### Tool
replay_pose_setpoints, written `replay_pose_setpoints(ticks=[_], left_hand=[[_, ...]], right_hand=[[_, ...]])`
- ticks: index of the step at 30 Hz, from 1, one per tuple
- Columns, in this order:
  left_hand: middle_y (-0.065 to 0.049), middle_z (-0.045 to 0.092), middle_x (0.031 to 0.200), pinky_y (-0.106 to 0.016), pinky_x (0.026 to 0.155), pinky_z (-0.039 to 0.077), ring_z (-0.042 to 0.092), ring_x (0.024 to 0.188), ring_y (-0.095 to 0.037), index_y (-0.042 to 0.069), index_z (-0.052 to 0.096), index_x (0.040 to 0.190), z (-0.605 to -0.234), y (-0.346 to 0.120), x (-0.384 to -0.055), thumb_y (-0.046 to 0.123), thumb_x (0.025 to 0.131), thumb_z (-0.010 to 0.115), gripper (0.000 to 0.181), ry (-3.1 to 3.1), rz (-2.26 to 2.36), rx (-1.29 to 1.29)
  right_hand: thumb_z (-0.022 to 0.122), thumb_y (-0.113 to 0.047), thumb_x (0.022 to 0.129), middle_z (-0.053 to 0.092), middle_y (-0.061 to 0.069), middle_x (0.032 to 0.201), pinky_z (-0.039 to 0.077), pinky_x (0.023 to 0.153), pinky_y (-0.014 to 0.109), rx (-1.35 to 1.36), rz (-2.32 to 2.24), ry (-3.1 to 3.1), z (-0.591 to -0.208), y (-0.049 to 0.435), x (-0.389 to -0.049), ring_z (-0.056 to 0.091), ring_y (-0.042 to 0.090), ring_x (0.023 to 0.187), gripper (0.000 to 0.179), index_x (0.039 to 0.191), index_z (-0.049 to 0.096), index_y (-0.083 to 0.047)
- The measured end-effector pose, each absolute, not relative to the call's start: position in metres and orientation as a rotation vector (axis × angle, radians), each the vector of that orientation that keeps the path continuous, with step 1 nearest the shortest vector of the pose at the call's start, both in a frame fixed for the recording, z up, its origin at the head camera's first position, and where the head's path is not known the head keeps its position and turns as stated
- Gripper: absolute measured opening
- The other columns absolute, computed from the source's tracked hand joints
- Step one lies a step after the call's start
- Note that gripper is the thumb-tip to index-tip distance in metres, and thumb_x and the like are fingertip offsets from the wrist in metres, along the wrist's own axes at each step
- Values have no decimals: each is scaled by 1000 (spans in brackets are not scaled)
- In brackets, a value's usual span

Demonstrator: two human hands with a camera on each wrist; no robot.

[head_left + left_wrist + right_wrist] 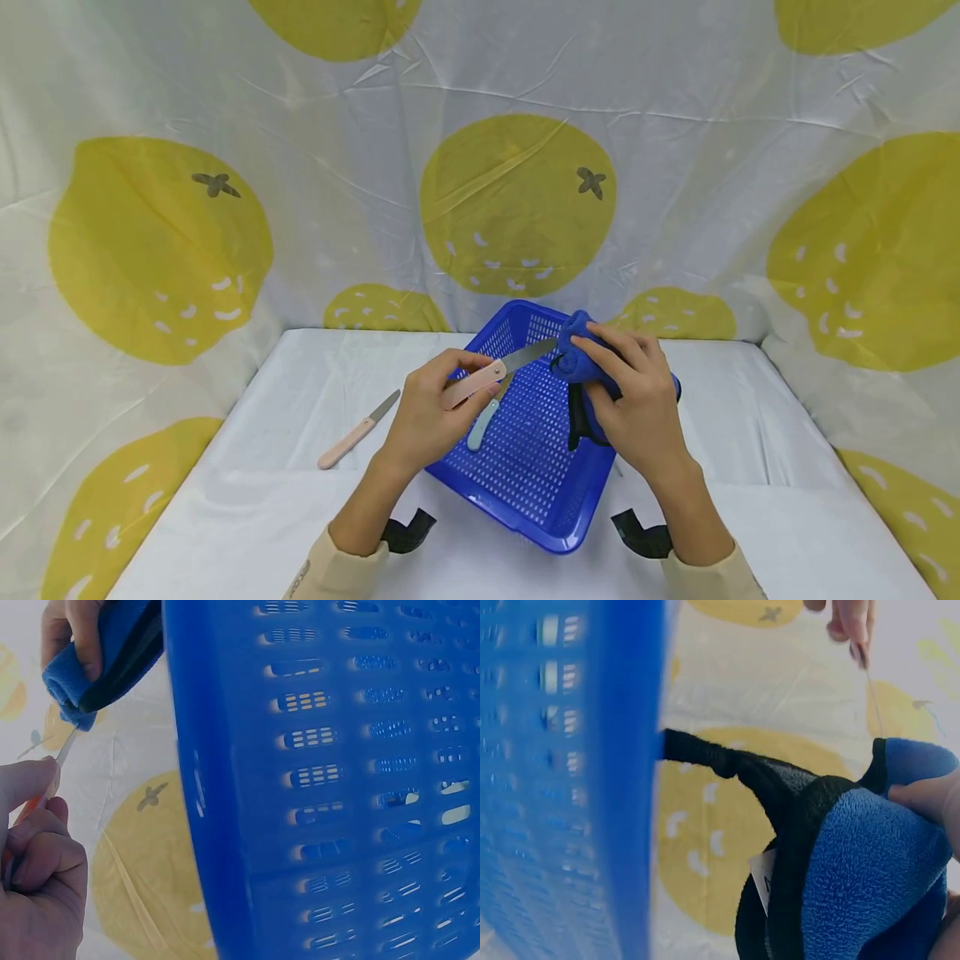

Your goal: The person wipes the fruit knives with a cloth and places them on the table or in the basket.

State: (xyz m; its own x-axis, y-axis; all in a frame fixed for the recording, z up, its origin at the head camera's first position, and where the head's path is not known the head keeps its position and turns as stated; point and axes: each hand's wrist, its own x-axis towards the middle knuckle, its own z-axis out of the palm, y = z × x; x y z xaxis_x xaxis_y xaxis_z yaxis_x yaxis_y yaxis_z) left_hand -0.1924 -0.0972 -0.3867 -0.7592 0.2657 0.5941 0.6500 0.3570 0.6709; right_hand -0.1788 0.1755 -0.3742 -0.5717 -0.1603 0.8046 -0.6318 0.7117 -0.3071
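My left hand grips a knife by its pale pink handle, blade pointing up and to the right above the basket. In my right hand is a bunched blue towel with black edging, its folded end right at the blade's tip. A black strap and a white tag hang from the towel in the right wrist view. Beneath both hands stands a blue perforated plastic basket. Inside it lies a knife with a light blue handle, its blade partly hidden behind the held knife and fingers.
Another pink-handled knife lies on the white-covered table, left of the basket. Behind the table hangs a white curtain printed with yellow lemons, which also closes off both sides.
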Motion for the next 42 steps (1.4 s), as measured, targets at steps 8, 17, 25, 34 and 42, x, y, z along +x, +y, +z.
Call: replay_pose_setpoints(ticks=[8,17,25,34,42], left_hand=[[-6,75,111,-24,64,60,72,79,-13,10,69,115,-386,-97,-193,14,93,78,24,-2196,-1332,-840],[-6,76,108,-22,57,57,69,72,-10,9,70,114,-388,-95,-192,15,92,80,25,-2190,-1295,-854],[-8,77,100,-21,57,55,68,69,-10,7,71,112,-386,-93,-191,14,93,77,21,-2169,-1258,-899],[-7,79,109,-22,55,55,69,69,-10,8,73,109,-383,-95,-189,16,93,78,18,-2194,-1301,-900],[-6,79,110,-24,58,58,72,77,-13,9,73,111,-381,-96,-188,18,94,77,19,-2212,-1356,-887]], right_hand=[[75,12,79,67,9,137,47,97,43,617,786,-1999,-367,170,-170,55,38,118,51,124,76,-14],[73,3,81,69,7,133,45,101,49,846,698,-2050,-374,143,-164,57,33,117,48,125,75,-17],[74,-2,86,70,6,133,47,102,50,826,638,-2097,-378,133,-162,57,36,119,42,125,76,-17],[74,-5,89,69,5,134,46,104,52,764,601,-2151,-380,131,-160,57,37,121,38,125,75,-18],[72,-1,88,68,6,136,47,103,54,720,605,-2168,-378,136,-162,57,35,120,41,126,75,-17]])
